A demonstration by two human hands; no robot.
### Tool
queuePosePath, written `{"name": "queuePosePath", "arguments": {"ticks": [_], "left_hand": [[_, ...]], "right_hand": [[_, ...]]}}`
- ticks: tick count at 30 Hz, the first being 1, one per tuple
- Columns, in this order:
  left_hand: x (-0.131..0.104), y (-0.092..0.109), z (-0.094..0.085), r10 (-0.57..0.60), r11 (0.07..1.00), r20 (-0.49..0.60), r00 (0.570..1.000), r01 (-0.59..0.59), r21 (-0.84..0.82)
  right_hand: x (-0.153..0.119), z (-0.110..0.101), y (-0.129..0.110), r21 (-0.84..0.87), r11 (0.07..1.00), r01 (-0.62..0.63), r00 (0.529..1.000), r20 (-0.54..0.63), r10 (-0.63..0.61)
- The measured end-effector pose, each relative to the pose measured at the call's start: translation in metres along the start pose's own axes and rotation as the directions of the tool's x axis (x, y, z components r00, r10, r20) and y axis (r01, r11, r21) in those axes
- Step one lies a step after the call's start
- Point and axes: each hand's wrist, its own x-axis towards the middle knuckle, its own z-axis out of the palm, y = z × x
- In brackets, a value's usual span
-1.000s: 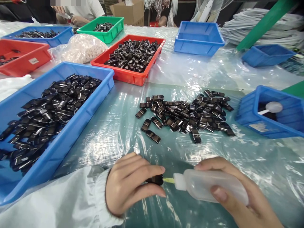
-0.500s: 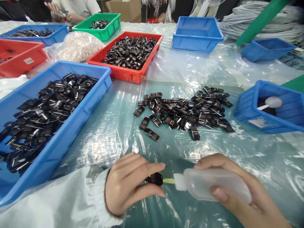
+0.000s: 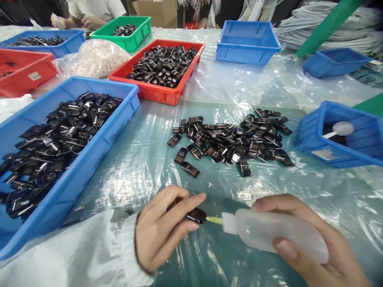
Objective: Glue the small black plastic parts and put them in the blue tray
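Small glossy black part held level; translucent squeeze bottle lying sideways, yellow nozzle touching part.

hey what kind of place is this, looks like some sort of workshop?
Most likely a small-parts assembly line in a factory. Coloured bins, like the blue bin, hold hundreds of identical black parts, more lie in a loose pile on the plastic-covered table, and another person's hands are at the far end.
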Motion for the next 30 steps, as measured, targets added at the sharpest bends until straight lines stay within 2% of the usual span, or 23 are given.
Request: {"name": "queuePosePath", "arguments": {"ticks": [8,12,19,30], "left_hand": [[-0.0004,-0.0017,0.0015,0.046,0.999,-0.035,0.998,-0.045,0.014],[0.0,-0.0012,0.001,0.053,0.999,-0.054,0.997,-0.052,0.017],[0.001,-0.0015,0.0001,0.071,0.997,-0.07,0.995,-0.07,0.023],[0.0004,0.0003,0.0003,0.075,0.996,-0.112,0.991,-0.071,0.046]], "right_hand": [[-0.0005,-0.0031,0.0018,0.054,0.999,0.009,0.999,0.039,-0.011],[0.0006,-0.0032,0.0035,0.027,1.0,0.016,0.998,0.059,-0.018],[0.0002,-0.0021,0.0038,-0.023,0.999,0.026,0.999,0.024,-0.025],[-0.0017,-0.0004,0.0002,-0.009,1.0,-0.009,1.0,0.007,0.009]]}}
